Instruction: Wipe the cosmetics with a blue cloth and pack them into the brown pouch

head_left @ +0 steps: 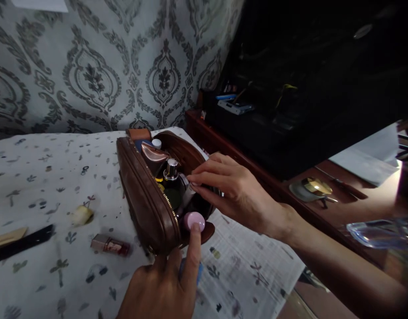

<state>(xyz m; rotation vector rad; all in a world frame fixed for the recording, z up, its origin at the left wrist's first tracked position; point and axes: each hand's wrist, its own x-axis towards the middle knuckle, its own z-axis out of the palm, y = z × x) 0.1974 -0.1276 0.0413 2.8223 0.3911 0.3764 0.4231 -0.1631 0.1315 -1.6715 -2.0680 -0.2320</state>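
A brown leather cosmetic bag (147, 199) lies unzipped on the patterned white cloth, packed with bottles. My left hand (171, 283) is at its near end: the index finger presses a round pink cap (194, 220) inside the opening, while the other fingers curl against the outside leather. The left thumb is hidden. Reaching in from the right, my right hand (230, 186) pinches a small whitish tube (188, 194), partly covered by the fingers. Beside it stands a bottle with a silver cap (171, 168). A rose-gold bottle (154, 154) and a white cap (156, 143) sit farther back.
A lip gloss tube (110, 245) lies left of the bag, near a pale yellow object (82, 215) and a black strip (25, 243). Part of a blue item (199, 273) shows beneath my left hand. Right, a reddish-brown wooden surface (326, 217) holds a gold-topped object (317, 186).
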